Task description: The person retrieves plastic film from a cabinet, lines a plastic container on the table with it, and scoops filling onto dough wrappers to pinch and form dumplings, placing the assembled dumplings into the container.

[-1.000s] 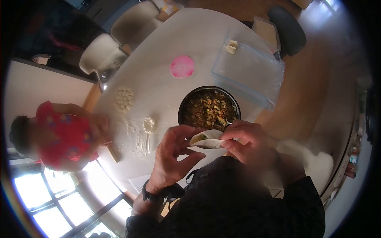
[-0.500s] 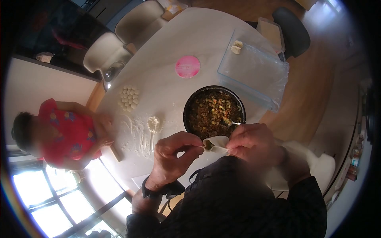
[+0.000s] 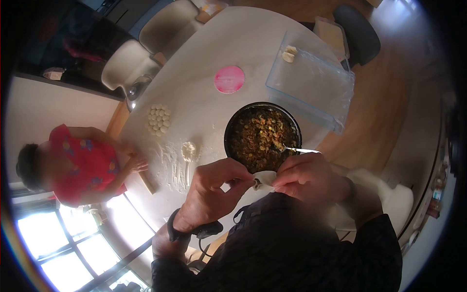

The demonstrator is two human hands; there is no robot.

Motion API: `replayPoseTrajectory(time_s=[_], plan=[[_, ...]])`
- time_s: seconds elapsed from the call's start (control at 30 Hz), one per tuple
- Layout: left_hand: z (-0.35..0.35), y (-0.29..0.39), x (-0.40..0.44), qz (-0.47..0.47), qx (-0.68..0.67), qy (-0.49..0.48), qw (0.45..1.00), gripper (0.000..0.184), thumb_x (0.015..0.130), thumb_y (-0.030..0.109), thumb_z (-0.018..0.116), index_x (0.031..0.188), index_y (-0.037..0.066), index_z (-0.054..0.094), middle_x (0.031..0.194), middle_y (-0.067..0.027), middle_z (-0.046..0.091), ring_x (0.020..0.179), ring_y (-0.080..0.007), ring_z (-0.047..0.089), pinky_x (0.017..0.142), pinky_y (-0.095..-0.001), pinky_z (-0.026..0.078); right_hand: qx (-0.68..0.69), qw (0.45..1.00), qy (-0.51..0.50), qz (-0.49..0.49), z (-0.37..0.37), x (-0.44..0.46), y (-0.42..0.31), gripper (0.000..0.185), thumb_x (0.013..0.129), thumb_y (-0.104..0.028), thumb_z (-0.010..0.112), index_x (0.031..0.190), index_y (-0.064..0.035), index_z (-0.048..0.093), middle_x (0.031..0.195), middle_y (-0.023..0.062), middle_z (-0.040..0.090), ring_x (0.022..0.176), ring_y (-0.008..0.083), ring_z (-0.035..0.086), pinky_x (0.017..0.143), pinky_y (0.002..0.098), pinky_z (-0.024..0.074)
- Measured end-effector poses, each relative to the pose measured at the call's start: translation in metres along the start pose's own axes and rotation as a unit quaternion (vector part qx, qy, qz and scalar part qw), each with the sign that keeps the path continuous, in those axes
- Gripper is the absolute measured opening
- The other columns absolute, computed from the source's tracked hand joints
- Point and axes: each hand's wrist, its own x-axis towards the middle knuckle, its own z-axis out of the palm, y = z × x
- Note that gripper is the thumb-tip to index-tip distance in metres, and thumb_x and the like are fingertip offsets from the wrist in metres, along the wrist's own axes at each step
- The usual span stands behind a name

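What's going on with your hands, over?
Left hand and right hand pinching dumpling. Dumpling gaping at left end. Bowl with spoon just beyond; nothing seen blocking.

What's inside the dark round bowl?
Chopped, mixed-colour filling, with a utensil handle reaching out over the bowl rim near the right hand. Not visible: the bowl's bottom, covered by filling, and the utensil's other end, apparently buried in it.

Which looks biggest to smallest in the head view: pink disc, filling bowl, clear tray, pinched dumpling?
1. Clear tray
2. Filling bowl
3. Pink disc
4. Pinched dumpling, going by what shows; fingers hide part
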Motion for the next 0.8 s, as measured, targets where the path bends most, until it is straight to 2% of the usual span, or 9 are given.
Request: replayPoseTrajectory(time_s=[0.03,0.13,0.23,0.43,0.57,0.63,0.73,0.8], plan=[[-0.001,0.001,0.001,0.008,0.010,-0.009,1.000,0.013,0.084,-0.007,0.075,0.096,-0.001,0.073,0.087,-0.0094,0.073,0.080,-0.0145,0.073,0.068,-0.0267,0.059,0.003,1.000,-0.009,0.005,-0.001,0.000,-0.001,0.017,0.082,0.000,0.079,0.098,-0.0019,0.073,0.087,0.0114,0.072,0.074,0.0231,0.072,0.063,0.0318,0.0564],[-0.003,0.020,0.007,-0.057,0.018,-0.032,0.998,0.010,0.085,-0.006,0.074,0.093,0.000,0.073,0.086,-0.0091,0.073,0.078,-0.0153,0.074,0.065,-0.0274,0.058,0.024,1.000,-0.015,0.009,0.001,-0.001,0.000,0.017,0.082,0.000,0.079,0.098,-0.0014,0.073,0.088,0.0117,0.072,0.074,0.0235,0.072,0.063,0.0317,0.0562],[-0.004,0.013,0.009,0.019,0.042,-0.058,0.997,0.011,0.084,-0.005,0.073,0.093,0.001,0.072,0.086,-0.0095,0.073,0.077,-0.0187,0.074,0.065,-0.0288,0.057,0.037,0.999,-0.010,0.006,0.003,-0.002,0.001,0.017,0.082,0.001,0.079,0.098,-0.0016,0.073,0.088,0.0119,0.072,0.074,0.0236,0.072,0.063,0.0317,0.0561],[-0.001,0.007,0.008,0.085,0.103,-0.064,0.989,0.016,0.082,-0.007,0.069,0.096,0.002,0.072,0.085,-0.0119,0.071,0.074,-0.0279,0.072,0.065,-0.0339,0.057,0.029,0.999,-0.004,0.015,0.004,-0.003,0.000,0.017,0.082,0.001,0.079,0.097,-0.0021,0.073,0.087,0.0110,0.072,0.074,0.0233,0.072,0.063,0.0316,0.0560],[0.003,0.010,0.006,0.050,0.093,-0.066,0.992,0.017,0.081,-0.008,0.069,0.094,0.003,0.072,0.084,-0.0123,0.069,0.074,-0.0299,0.071,0.065,-0.0356,0.056,0.030,0.999,-0.013,0.029,0.003,-0.005,0.002,0.016,0.082,0.001,0.079,0.097,-0.0023,0.073,0.087,0.0100,0.072,0.075,0.0225,0.073,0.063,0.0312,0.0560],[0.004,0.016,0.008,0.044,0.096,-0.069,0.992,0.017,0.080,-0.008,0.070,0.093,0.003,0.071,0.084,-0.0122,0.069,0.074,-0.0301,0.071,0.065,-0.0357,0.056,0.031,0.999,-0.005,0.044,0.005,-0.005,0.001,0.017,0.080,-0.002,0.081,0.095,-0.0062,0.075,0.088,0.0083,0.072,0.076,0.0231,0.073,0.065,0.0320,0.0579],[0.001,0.008,0.010,0.125,0.090,-0.085,0.984,0.019,0.079,-0.008,0.070,0.094,0.003,0.072,0.085,-0.0119,0.069,0.074,-0.0296,0.070,0.066,-0.0355,0.057,0.035,0.998,-0.003,0.061,0.004,-0.004,-0.001,0.018,0.078,-0.002,0.083,0.093,-0.0078,0.076,0.088,0.0076,0.072,0.077,0.0232,0.072,0.066,0.0321,0.0588],[-0.001,0.007,0.008,0.128,0.104,-0.088,0.982,0.021,0.078,-0.009,0.070,0.096,0.003,0.072,0.086,-0.0115,0.069,0.074,-0.0297,0.070,0.066,-0.0358,0.057,0.038,0.998,-0.004,0.059,0.004,-0.002,-0.002,0.016,0.080,-0.001,0.081,0.095,-0.0061,0.075,0.088,0.0087,0.073,0.077,0.0229,0.073,0.065,0.0316,0.0578]])
